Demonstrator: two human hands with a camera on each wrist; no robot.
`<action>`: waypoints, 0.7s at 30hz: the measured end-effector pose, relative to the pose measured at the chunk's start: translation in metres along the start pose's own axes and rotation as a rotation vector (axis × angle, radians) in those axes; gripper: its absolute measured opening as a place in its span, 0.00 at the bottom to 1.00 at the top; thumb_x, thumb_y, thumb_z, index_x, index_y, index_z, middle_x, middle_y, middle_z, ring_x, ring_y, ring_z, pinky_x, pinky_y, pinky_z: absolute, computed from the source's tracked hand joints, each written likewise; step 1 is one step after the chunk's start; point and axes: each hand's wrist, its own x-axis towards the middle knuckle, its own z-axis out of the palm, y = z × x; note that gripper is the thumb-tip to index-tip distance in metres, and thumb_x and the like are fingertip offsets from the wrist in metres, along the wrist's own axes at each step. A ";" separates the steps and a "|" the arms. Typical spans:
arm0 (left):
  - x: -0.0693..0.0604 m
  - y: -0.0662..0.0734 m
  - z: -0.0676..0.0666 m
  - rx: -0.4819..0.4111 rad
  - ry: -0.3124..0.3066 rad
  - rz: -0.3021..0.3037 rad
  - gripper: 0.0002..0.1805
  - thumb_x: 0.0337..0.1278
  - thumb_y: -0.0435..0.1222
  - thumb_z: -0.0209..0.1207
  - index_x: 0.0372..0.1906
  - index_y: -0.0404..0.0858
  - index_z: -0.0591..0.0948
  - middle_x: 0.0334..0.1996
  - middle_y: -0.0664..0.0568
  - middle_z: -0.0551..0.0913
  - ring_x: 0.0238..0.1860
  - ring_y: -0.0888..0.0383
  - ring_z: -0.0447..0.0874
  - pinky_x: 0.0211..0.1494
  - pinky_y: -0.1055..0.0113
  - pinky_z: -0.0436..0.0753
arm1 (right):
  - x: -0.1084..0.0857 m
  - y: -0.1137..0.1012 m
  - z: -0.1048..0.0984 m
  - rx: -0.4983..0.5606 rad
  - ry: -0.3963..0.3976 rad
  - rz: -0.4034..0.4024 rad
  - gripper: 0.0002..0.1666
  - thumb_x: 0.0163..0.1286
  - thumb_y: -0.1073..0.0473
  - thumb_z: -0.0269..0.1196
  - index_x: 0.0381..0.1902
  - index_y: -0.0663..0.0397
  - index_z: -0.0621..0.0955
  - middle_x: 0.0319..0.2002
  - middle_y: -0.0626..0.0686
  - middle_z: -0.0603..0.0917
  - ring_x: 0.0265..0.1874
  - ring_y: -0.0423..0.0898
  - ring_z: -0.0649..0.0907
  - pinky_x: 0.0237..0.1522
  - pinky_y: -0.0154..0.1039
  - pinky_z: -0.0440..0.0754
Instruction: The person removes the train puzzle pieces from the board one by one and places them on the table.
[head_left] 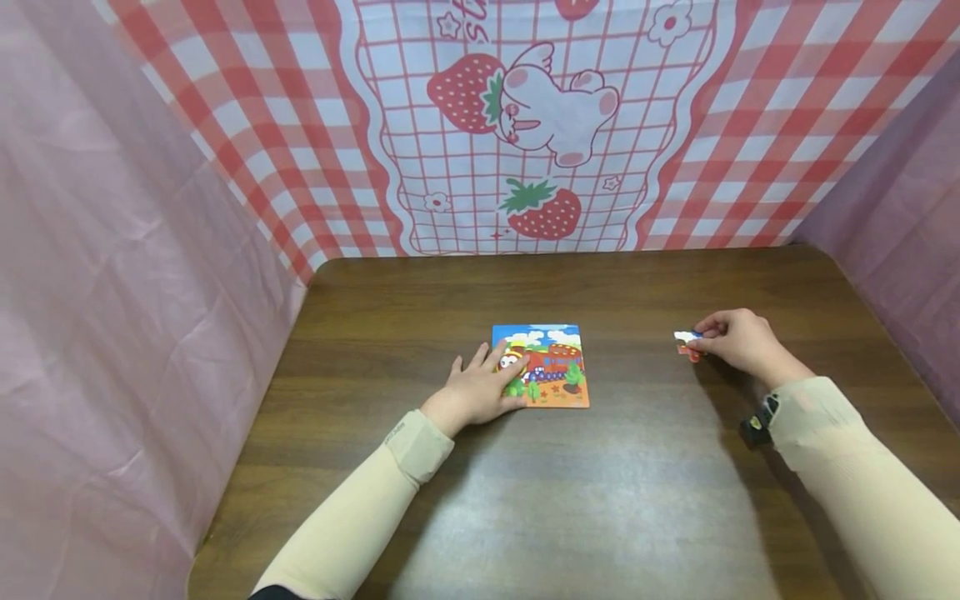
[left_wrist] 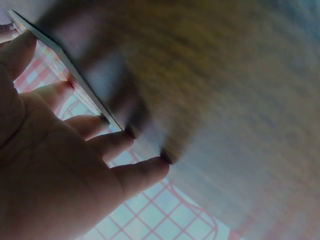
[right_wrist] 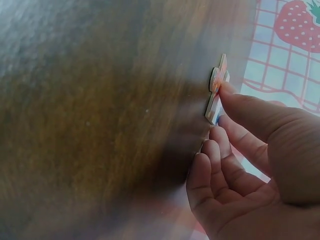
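A square jigsaw puzzle [head_left: 557,367] with a cartoon train, clouds and trees lies flat on the table. My left hand [head_left: 480,390] rests on its left part with fingers spread, covering some of the picture. In the left wrist view, the fingers of that left hand [left_wrist: 65,160] lie along the thin edge of the puzzle [left_wrist: 80,82]. Well to the right, my right hand [head_left: 738,340] pinches a small puzzle piece [head_left: 687,343] between thumb and fingers, just at the tabletop. The right wrist view shows the piece [right_wrist: 218,85] nearly edge-on, the thumb against its printed face.
The brown wooden table [head_left: 637,483] has rounded back corners. Behind it hangs a red-and-white checked cloth [head_left: 555,200] with strawberries. Pink curtains [head_left: 135,292] hang at both sides. A small black device [head_left: 757,423] sits at my right wrist.
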 end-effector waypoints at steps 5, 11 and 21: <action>0.000 0.001 0.000 -0.001 -0.008 -0.002 0.40 0.72 0.65 0.47 0.82 0.65 0.48 0.82 0.53 0.39 0.80 0.44 0.39 0.72 0.34 0.50 | -0.001 0.002 -0.001 0.014 -0.023 0.000 0.26 0.65 0.51 0.74 0.47 0.70 0.84 0.34 0.53 0.85 0.33 0.49 0.80 0.34 0.43 0.76; 0.000 0.000 0.001 -0.005 -0.002 0.003 0.40 0.72 0.65 0.47 0.82 0.65 0.48 0.82 0.52 0.39 0.80 0.44 0.39 0.72 0.33 0.50 | -0.002 -0.004 -0.005 0.000 0.010 -0.024 0.28 0.65 0.50 0.74 0.50 0.69 0.83 0.35 0.55 0.86 0.32 0.48 0.81 0.33 0.44 0.75; -0.001 -0.001 0.001 -0.010 0.013 0.006 0.40 0.71 0.65 0.47 0.82 0.64 0.49 0.82 0.52 0.39 0.80 0.43 0.39 0.72 0.33 0.50 | 0.003 -0.045 0.004 0.054 0.037 -0.091 0.27 0.68 0.49 0.71 0.52 0.68 0.83 0.39 0.59 0.87 0.32 0.50 0.84 0.30 0.41 0.80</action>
